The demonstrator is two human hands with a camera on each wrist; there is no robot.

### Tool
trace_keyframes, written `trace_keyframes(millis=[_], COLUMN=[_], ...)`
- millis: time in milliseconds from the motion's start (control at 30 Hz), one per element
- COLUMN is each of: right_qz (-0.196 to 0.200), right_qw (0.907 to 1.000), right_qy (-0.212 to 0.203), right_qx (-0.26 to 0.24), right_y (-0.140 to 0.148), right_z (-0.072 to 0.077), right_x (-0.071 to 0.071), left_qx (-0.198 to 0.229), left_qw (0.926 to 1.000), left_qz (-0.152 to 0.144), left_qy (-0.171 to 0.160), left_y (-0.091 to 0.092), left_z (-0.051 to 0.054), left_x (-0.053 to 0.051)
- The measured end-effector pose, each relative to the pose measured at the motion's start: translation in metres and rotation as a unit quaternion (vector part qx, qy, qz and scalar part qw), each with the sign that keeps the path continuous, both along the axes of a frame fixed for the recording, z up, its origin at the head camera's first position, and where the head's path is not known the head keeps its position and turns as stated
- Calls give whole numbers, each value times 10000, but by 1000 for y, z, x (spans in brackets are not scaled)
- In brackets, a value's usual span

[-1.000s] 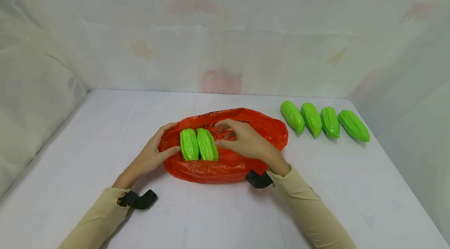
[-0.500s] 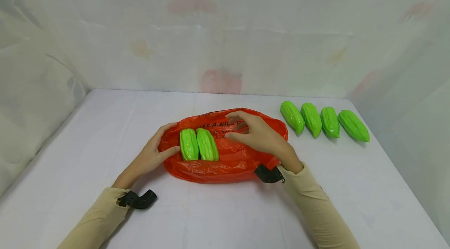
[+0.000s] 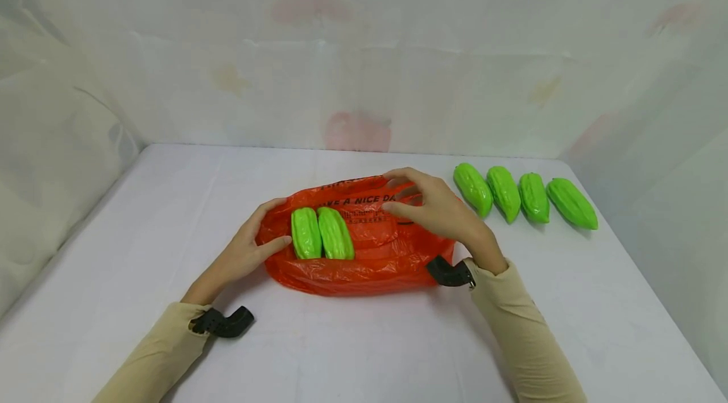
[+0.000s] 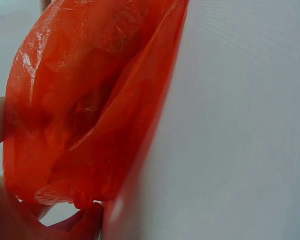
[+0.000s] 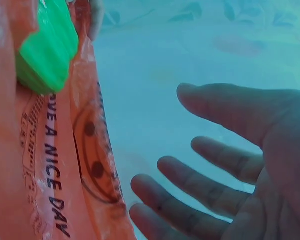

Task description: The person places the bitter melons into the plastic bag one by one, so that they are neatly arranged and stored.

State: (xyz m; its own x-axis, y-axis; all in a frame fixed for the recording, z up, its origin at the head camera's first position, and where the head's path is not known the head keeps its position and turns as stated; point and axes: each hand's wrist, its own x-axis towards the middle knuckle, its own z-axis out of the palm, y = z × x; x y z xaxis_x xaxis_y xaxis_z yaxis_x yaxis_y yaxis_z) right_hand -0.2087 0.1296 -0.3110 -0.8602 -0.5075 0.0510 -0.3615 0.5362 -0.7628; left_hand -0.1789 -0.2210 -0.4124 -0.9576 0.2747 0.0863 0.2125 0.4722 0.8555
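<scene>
A red plastic bag (image 3: pixel 364 276) lies on the white table with its mouth spread wide. Two ridged green gourds (image 3: pixel 306 234), much like bitter melons, lie side by side inside its left part. My left hand (image 3: pixel 241 251) holds the bag's left edge, thumb over the rim near the gourds; some fingers are hidden behind the plastic. In the left wrist view, fingers (image 4: pixel 85 222) curl at the bag's end. Over the bag's right part hovers my right hand (image 3: pixel 438 207), fingers spread apart and gently bent, nothing in it; the right wrist view shows it beside the bag's printed side.
Several more green gourds (image 3: pixel 503 194) lie in a row at the table's back right. Patterned cloth (image 3: pixel 364 62) hangs behind and along the sides. Black wrist mounts (image 3: pixel 227 323) stick out from both sleeves. White tabletop (image 3: pixel 341 352) stretches in front of the bag.
My right hand has moved away from the second gourd, rightward and a little back, over the bag's right side. The gourds, the bag and my left hand have stayed nearly still.
</scene>
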Motion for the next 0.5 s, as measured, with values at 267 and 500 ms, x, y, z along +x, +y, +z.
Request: trace_keyframes(millis=[267, 500], right_qz=[-155, -358], right_qw=[9998, 9990], right_qy=[54, 63], right_qx=[-81, -243], right_y=[12, 26], right_z=[5, 9], right_x=[-5, -7], left_qx=[34, 40], left_qw=[10000, 10000], left_qz=[-21, -26], left_qy=[-10, -4], left_y=[0, 0], left_z=[0, -1], left_x=[0, -1])
